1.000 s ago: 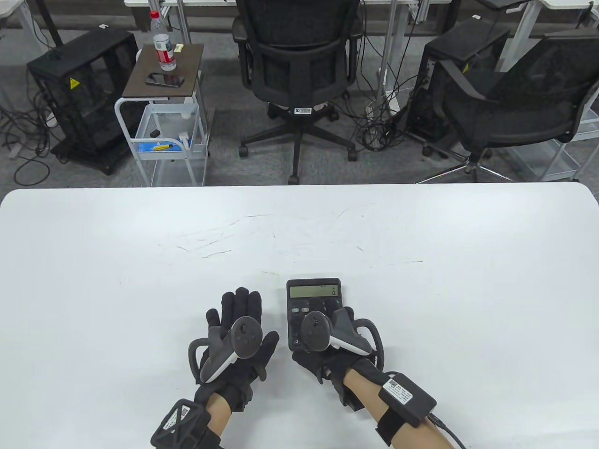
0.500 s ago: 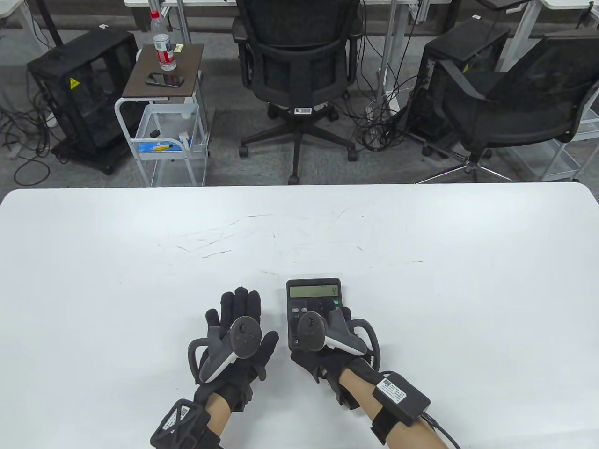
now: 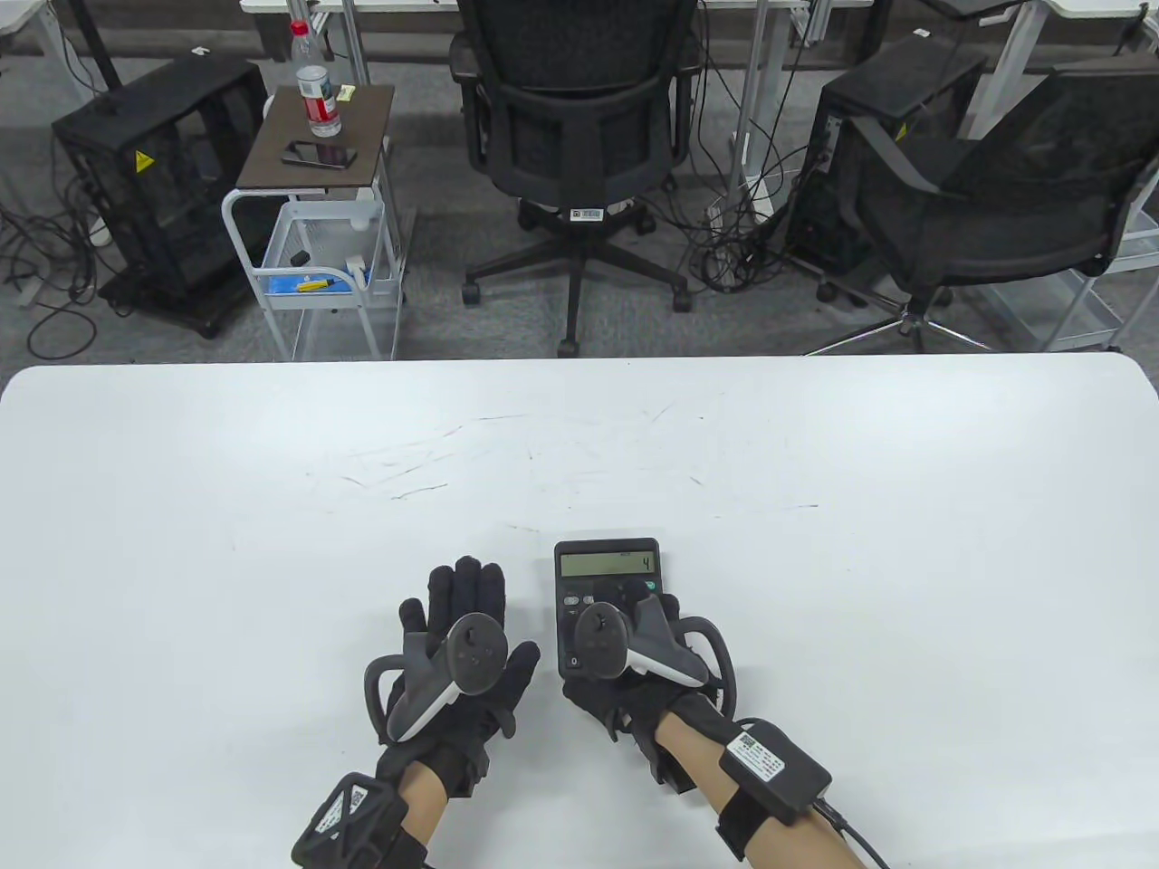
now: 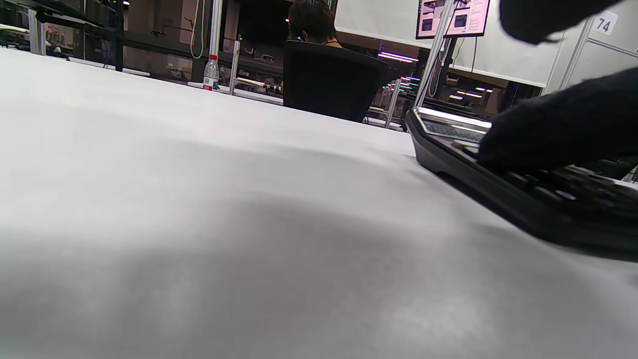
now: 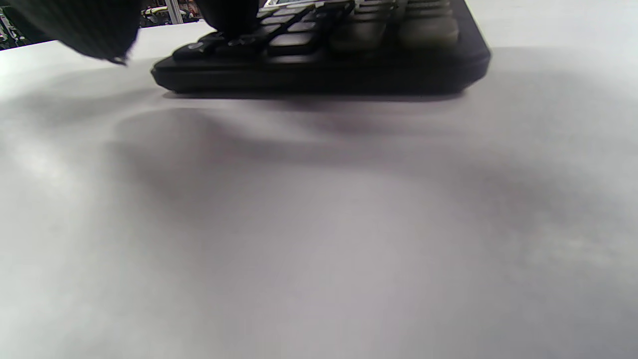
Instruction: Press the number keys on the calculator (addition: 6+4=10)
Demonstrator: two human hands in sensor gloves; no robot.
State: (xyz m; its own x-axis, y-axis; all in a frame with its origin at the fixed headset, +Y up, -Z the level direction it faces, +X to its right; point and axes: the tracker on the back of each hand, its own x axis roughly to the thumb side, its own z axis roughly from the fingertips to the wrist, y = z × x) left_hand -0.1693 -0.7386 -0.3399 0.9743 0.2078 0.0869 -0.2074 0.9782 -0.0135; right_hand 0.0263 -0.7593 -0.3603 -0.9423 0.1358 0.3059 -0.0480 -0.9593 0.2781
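Observation:
A black calculator [image 3: 605, 568] lies on the white table [image 3: 579, 453], and its display reads 4. It also shows in the left wrist view [image 4: 518, 184] and the right wrist view [image 5: 349, 55]. My right hand [image 3: 634, 656] lies over the keypad and hides most keys. In the right wrist view a gloved fingertip [image 5: 229, 17] touches a key on the left side of the keypad. My left hand [image 3: 457, 647] rests flat on the table to the left of the calculator, fingers spread, holding nothing.
Beyond the table's far edge stand two black office chairs [image 3: 579, 136], a small cart [image 3: 317, 181] with a bottle and a phone, and a black cabinet [image 3: 163, 172].
The display changed from 6 to 4. My right hand shifted slightly left over the keypad. My left hand has not moved.

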